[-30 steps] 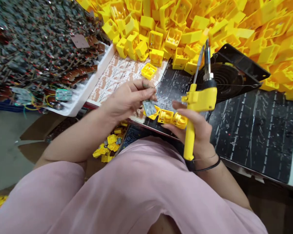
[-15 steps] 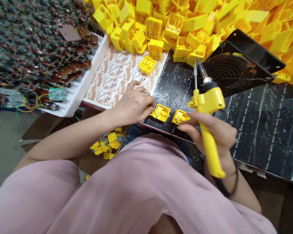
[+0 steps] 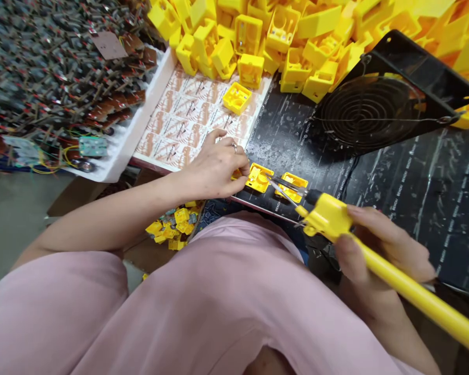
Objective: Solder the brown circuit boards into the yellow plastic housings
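Black work mat [image 3: 414, 224] stretches across the bench below a heap of yellow plastic boxes [image 3: 297, 31], with a round fan [image 3: 369, 112] at its far edge and a printed paper sheet [image 3: 180, 120] beside it. The left hand [image 3: 214, 169] rests with its fingers close together on a small yellow piece [image 3: 236, 174], mostly hidden, and whether they grip it cannot be told. The right hand [image 3: 379, 255] is clamped around a yellow soldering iron [image 3: 328, 216], its metal tips just beside a yellow box [image 3: 259, 177] that lies on the mat near another box [image 3: 292, 186].
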A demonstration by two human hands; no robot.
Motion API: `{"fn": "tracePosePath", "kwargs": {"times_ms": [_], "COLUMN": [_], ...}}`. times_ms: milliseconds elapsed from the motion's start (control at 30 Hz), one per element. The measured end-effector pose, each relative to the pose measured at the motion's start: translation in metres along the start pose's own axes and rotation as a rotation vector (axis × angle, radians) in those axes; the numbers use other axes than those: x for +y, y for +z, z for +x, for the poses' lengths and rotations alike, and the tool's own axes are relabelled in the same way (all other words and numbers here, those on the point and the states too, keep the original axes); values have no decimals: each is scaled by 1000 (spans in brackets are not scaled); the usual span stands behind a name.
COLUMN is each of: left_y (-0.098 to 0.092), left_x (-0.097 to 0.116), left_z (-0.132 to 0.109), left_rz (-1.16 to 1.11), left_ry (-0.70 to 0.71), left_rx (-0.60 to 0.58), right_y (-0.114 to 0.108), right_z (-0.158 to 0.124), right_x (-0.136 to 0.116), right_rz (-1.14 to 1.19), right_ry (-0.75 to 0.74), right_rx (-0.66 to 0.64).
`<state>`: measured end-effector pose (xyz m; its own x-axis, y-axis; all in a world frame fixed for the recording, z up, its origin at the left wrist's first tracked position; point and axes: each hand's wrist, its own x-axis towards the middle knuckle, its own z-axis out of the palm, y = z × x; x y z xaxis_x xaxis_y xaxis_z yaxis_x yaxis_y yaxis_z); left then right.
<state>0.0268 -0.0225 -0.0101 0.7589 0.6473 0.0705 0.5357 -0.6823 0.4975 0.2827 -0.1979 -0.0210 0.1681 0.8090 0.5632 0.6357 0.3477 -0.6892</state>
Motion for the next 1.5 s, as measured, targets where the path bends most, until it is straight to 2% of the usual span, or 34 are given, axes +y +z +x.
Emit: {"fn": "tracePosePath", "kwargs": {"times_ms": [133, 333, 500, 600, 733, 900, 1000, 1100, 1167, 1333, 1500], "left_y": [1, 1, -3, -6, -6, -7, -10, -12, -9, 7, 13], "left_x": [1, 2, 3, 4, 7, 10, 12, 11, 6, -6, -4], "left_z": [1, 5, 9, 11, 14, 16, 11, 2, -3, -7, -8], "left_rz": [25, 91, 180, 239, 310, 354, 393, 447, 407, 254, 263], "left_ry": [1, 29, 55, 66, 70, 74, 110, 206, 214, 47, 97], "left_rx": [3, -24, -112, -147, -171, -205, -150, -71, -10, 158, 211], "right_y": [5, 8, 9, 5, -7, -12, -8, -3, -1, 0, 0], "right_z": [9, 18, 30, 35, 36, 30, 25, 20, 19, 21, 21], "right_x": [-9, -16, -19, -21, -23, -21, -21, -22, -23, -16, -7], "right_rz": [-9, -31, -44, -93, -120, -106, -90, -143, -213, -230, -233], "right_ry": [-191, -206, -357, -400, -306, -226, -156, -111, -85, -148, -155], "right_rx": [-72, -185, -294, -340, -391, -306, -211, -82, -93, -125, -120]}}
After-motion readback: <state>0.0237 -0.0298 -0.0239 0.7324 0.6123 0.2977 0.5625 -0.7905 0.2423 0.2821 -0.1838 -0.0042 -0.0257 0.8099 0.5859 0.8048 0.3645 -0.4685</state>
